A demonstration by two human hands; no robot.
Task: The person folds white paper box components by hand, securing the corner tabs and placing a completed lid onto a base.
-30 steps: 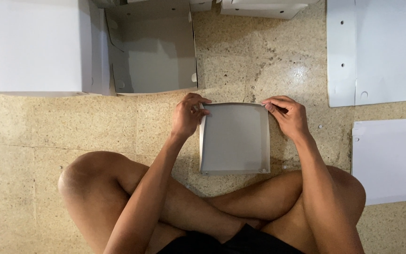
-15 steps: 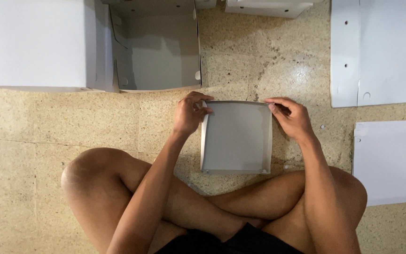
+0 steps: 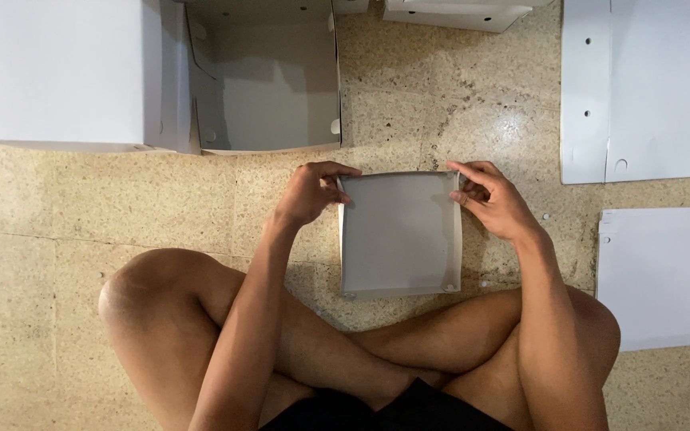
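A grey, square plastic panel [image 3: 399,235] with raised side edges lies on the speckled stone floor [image 3: 121,199] in front of my crossed legs. My left hand [image 3: 309,191] pinches its far left corner, thumb and fingers closed on the edge. My right hand [image 3: 491,199] grips the far right corner the same way. Both forearms reach out over my knees.
An open grey box [image 3: 269,80] stands on its side beyond the panel, next to a white box [image 3: 57,72] at far left. Flat white panels with holes [image 3: 640,88] lie at upper right, a white sheet [image 3: 664,275] at right, another white piece [image 3: 457,12] at top.
The hands stay on the panel's far corners; the left fingers have shifted slightly along the top edge. The view has drifted a little.
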